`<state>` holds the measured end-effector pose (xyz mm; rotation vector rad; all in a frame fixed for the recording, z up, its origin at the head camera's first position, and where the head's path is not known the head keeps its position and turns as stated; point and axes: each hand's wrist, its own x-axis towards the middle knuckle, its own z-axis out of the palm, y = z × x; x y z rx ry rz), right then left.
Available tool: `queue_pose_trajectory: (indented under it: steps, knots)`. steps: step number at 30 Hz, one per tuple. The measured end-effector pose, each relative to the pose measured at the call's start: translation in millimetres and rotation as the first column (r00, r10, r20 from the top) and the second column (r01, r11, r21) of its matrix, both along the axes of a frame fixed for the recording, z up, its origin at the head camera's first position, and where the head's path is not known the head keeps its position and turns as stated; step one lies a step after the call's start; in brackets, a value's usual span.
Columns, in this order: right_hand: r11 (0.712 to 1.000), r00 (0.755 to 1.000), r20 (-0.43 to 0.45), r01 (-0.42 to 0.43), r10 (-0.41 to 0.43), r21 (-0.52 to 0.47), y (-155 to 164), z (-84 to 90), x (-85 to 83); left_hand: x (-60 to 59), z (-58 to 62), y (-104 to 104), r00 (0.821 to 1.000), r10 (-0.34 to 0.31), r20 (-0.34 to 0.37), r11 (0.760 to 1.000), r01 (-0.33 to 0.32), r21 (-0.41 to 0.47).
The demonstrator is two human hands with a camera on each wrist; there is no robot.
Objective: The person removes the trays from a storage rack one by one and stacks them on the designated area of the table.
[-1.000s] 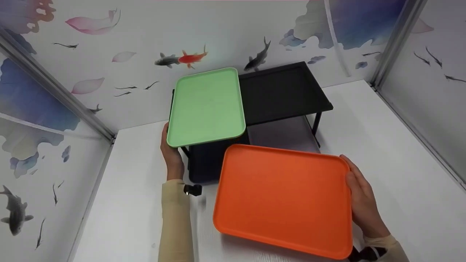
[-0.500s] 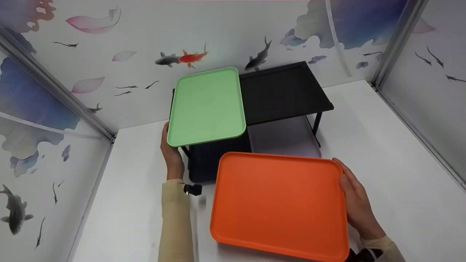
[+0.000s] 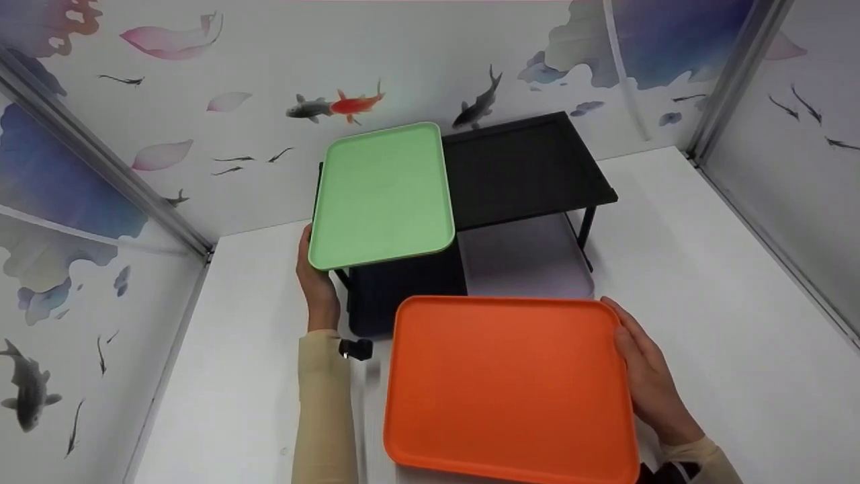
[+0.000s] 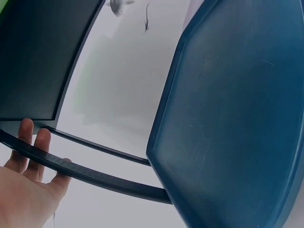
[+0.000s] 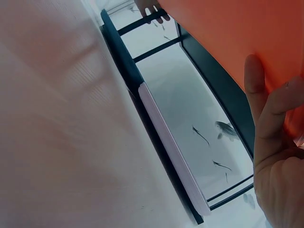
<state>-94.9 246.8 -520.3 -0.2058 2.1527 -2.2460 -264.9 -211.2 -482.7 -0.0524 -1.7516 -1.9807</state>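
My right hand point(image 3: 646, 383) grips the right edge of an orange tray point(image 3: 504, 383), thumb on top, and holds it just in front of a black two-level rack point(image 3: 524, 168). In the right wrist view my right hand's fingers point(image 5: 266, 118) curl against the orange tray's underside point(image 5: 228, 33). A green tray point(image 3: 383, 195) lies on the left half of the rack's top. My left hand point(image 3: 316, 282) sits at the rack's left side below the green tray. There the straight fingers point(image 4: 26, 133) rest against a black rack bar point(image 4: 95, 175).
On the lower level lie a dark blue tray point(image 4: 232, 109) at the left and a lavender tray point(image 3: 524, 262) at the right. The rack stands on a white table point(image 3: 705, 269) against fish-patterned walls point(image 3: 201, 101) on three sides.
The orange tray has moved toward me and a little left, away from the rack, uncovering more of the lavender tray. The left hand and green tray have stayed put.
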Motion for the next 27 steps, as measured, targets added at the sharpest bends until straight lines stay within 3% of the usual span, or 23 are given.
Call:
queue_pose_trajectory:
  steps: [10,19,27]
  knots:
    - [1.0,1.0,0.021,-0.011,0.011,-0.005,-0.1,-3.0,-0.6,-0.1,0.0,0.3,0.999,0.034,0.008,0.999,-0.034,-0.003]
    - [0.998,0.999,0.043,-0.025,0.022,0.066,-2.4,-4.7,-0.5,0.2,-0.6,0.4,1.0,0.023,-0.021,0.998,-0.024,-0.059]
    - [0.997,0.997,0.064,-0.038,0.034,0.067,-3.2,-7.1,-1.7,-0.7,-2.4,-0.2,0.999,0.027,-0.031,0.997,-0.029,-0.068]
